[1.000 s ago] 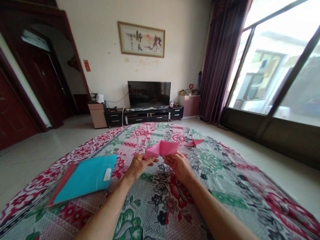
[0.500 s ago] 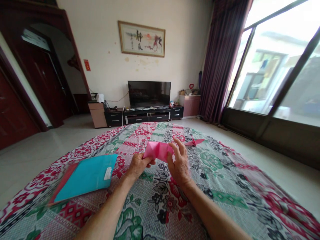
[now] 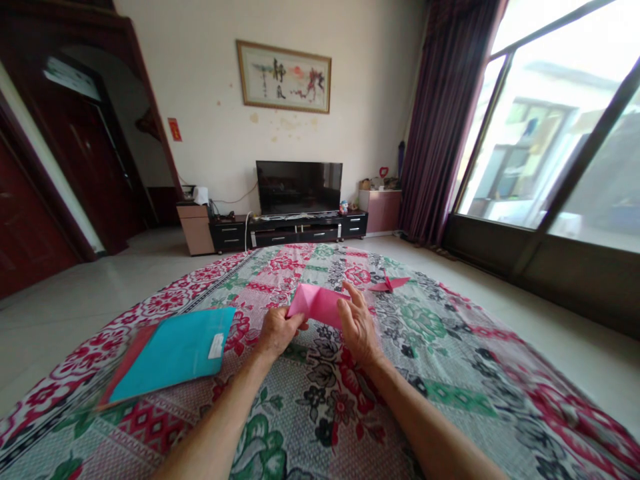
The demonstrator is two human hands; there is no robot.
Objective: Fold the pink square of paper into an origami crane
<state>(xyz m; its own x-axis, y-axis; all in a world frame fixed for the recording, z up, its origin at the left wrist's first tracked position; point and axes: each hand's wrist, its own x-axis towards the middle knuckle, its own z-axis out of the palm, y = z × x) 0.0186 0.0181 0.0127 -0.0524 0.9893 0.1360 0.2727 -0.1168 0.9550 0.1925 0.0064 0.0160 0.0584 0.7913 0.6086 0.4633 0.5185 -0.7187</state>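
A folded piece of pink paper (image 3: pixel 327 308) is held above the patterned tablecloth, with an upright crease near its left part. My left hand (image 3: pixel 280 328) pinches its lower left corner between thumb and fingers. At the paper's right end is my right hand (image 3: pixel 360 323), its thumb in front and its fingers behind and above the edge. Beyond my right hand a folded red-pink paper shape (image 3: pixel 391 285) lies on the cloth.
On the left of the round table's floral cloth (image 3: pixel 420 407) lies a clear packet of blue and red paper sheets (image 3: pixel 175 353). Past the table stand a low black cabinet (image 3: pixel 315 235) and a television (image 3: pixel 299 188). Windows line the right side.
The right part of the pink paper has flattened and shows a wider face. My right hand has shifted slightly, its fingers closer together. My left hand keeps its hold.
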